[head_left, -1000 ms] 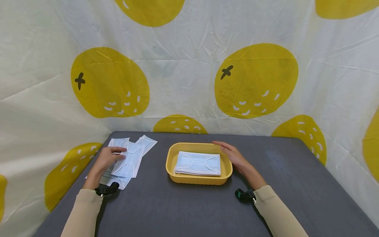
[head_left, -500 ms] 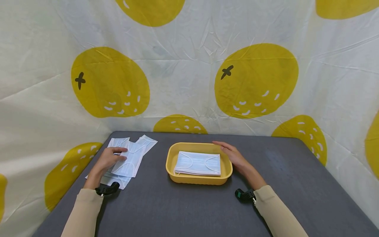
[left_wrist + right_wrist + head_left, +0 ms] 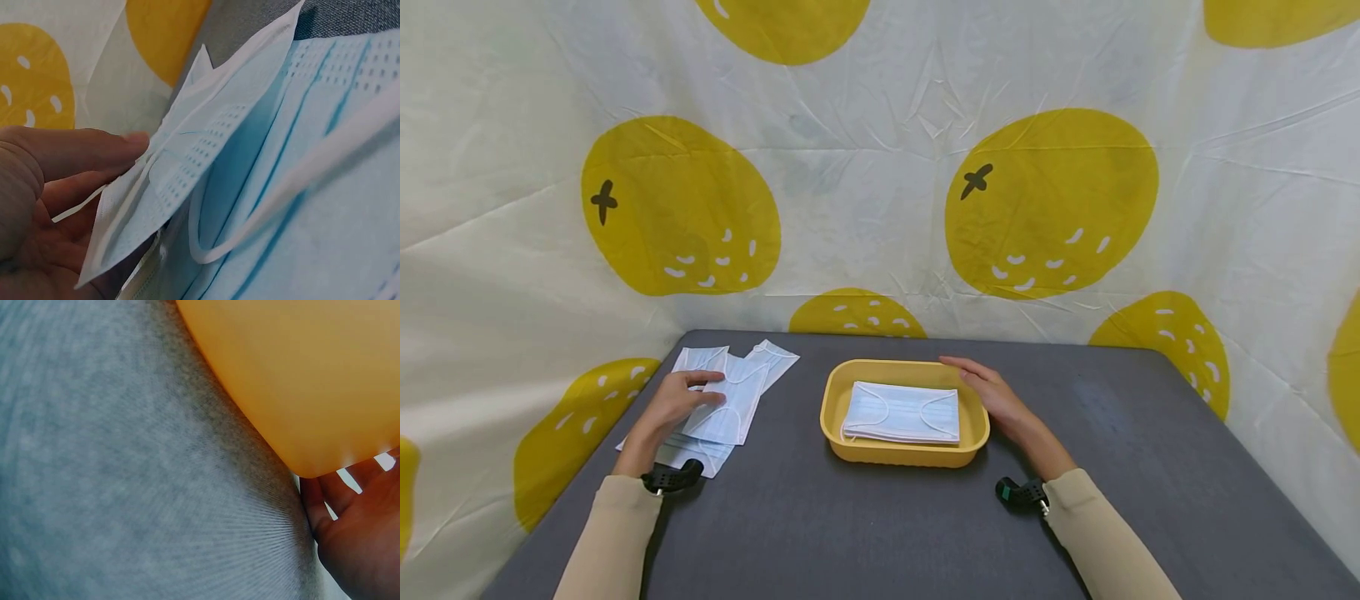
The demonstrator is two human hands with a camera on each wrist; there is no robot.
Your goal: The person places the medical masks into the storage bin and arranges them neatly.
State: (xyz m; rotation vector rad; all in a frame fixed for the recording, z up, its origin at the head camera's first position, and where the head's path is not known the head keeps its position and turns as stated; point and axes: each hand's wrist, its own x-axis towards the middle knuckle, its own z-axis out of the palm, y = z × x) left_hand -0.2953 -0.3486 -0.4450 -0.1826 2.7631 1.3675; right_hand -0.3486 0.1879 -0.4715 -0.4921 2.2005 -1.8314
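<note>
A: Biggest first, what's there?
B: Cloth backdrop (image 3: 865,183), white w/ yellow fruit print, behind and at both sides. Grey table (image 3: 880,533) in front of it.
A: On the table?
B: Yellow tray (image 3: 833,398) at centre, w/ a neat stack of masks (image 3: 901,413) inside. Loose pile of masks (image 3: 733,392) at the far L, fanned out and overlapping.
A: L hand?
B: L hand (image 3: 672,402) rests on the pile. Wrist cam shows the thumb (image 3: 81,150) on top of one mask's edge (image 3: 181,187) and fingers under it, so it's pinching that top mask, edge lifted a bit off the ones below. Ear loop (image 3: 281,194) hangs across.
A: R hand?
B: R hand (image 3: 992,392) lies along the tray's R side, fingers straight and together, touching the rim and outer wall; not gripping. R wrist cam is mostly blurred: tray wall (image 3: 300,381), table, a bit of palm.
A: Anything else?
B: Beige sleeves, small black cam mounts at both wrists (image 3: 672,478).
</note>
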